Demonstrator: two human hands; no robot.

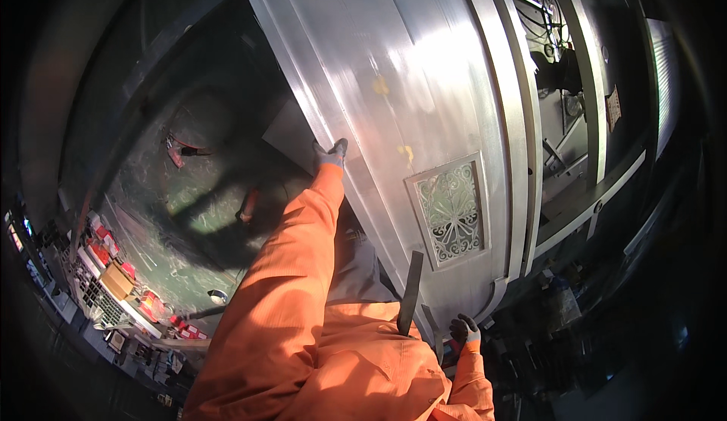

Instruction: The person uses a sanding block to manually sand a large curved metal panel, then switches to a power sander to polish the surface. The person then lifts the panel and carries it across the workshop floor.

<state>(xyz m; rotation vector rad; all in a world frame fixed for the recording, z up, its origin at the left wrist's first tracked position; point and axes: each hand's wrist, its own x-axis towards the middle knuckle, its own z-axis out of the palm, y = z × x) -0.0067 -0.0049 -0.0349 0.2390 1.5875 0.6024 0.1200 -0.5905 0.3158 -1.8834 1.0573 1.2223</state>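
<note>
A long silvery metal door panel [379, 110] lies in front of me, with a small ornate scrollwork grille window [452, 213] set near its close end. My left hand [330, 153], in a dark glove, grips the panel's left edge with the thumb and fingers around it. Beside the panel's close right corner is my right hand [464, 329], also gloved, its fingers curled; what they hold, if anything, is hidden. A flat dark strip [410, 294] stands up between my body and the panel's close end.
Right of the panel runs a metal frame [591, 80], with cables [541, 12] beyond it. On the green floor [204, 216] at left lie orange-red tools [248, 205]. A bench at lower left carries a cardboard box [117, 280] and red items.
</note>
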